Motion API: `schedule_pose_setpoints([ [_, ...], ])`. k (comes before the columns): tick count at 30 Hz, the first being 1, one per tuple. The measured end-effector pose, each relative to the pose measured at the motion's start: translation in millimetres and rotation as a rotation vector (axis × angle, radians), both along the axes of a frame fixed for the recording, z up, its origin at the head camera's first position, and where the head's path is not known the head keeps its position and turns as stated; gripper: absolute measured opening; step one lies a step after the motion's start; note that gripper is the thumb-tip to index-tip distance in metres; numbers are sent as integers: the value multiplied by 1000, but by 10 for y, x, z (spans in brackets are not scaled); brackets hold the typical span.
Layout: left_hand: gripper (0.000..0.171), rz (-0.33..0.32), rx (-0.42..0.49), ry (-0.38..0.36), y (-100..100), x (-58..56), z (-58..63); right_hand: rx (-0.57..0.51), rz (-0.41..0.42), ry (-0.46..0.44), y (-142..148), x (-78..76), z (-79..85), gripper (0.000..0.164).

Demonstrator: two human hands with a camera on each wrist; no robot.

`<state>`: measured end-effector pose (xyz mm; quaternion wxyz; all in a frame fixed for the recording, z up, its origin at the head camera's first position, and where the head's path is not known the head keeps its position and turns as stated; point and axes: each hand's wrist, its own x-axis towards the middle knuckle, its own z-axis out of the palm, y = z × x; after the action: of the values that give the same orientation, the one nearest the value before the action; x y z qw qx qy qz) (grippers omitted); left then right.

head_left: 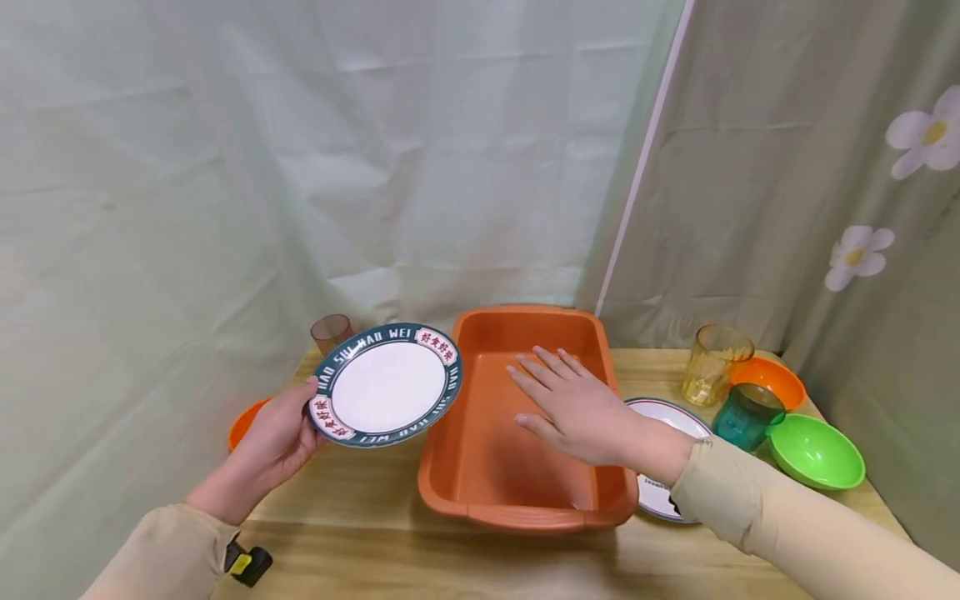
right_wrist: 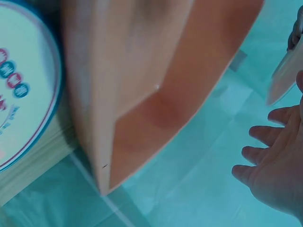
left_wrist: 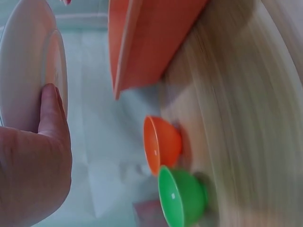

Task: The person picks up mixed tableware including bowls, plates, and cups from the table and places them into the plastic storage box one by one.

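Left hand (head_left: 281, 429): grasping, fingers and thumb pinching the left edge of a round white plate with a dark green lettered rim (head_left: 388, 386), its face up and tilted towards the wearer; the left wrist view shows one digit against the underside. Plate is held in the air, to the right of the left hand, clear of the table. Right hand (head_left: 577, 412): released, fingers extended and spread, grasping nothing, apart from the plate. Below the right hand: a deep rectangular orange-brown plastic basin (head_left: 525, 516); in the head view the plate's right edge overlaps its left rim. Under the right forearm, just beside the basin: a second round white plate with a thin dark and red rim line (head_left: 663, 412), partly hidden by the sleeve (head_left: 723, 492). Farther to the right of the right hand, grouped closely: a transparent amber tumbler (head_left: 708, 367), a shallow orange bowl (head_left: 768, 379), a transparent teal cup (head_left: 742, 417) and a shallow bright green bowl (head_left: 817, 452). Beyond the left hand, partly behind the held plate: a transparent pinkish-brown cup (head_left: 330, 332). Left of the left hand: a small deep orange bowl (left_wrist: 163, 144), with a small deep green bowl (left_wrist: 184, 196) next to it. Beneath both hands: a pale wood-grain table (head_left: 337, 533). Beyond all: pale hanging curtains (head_left: 450, 167), white flowers at far right.
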<state>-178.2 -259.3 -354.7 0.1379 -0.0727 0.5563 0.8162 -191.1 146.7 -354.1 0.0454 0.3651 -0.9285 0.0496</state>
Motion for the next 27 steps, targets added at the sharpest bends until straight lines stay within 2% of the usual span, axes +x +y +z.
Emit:
schedule_pose_setpoints([
  [3,61,-28,8,-1,171,-65,7,1,-9,31,138,1,2,71],
  [7,59,-48,-16,8,401,-154,3,-6,-28,59,315,-1,5,73],
  [15,55,-56,-35,-17,855,-334,5,-52,-100,33,640,46,46,74],
  [20,51,-84,-34,-10,1054,-393,23,-62,-142,-7,775,72,55,74],
  [27,51,-90,-51,-13,1273,-449,45,-92,-139,16,927,114,92,71],
])
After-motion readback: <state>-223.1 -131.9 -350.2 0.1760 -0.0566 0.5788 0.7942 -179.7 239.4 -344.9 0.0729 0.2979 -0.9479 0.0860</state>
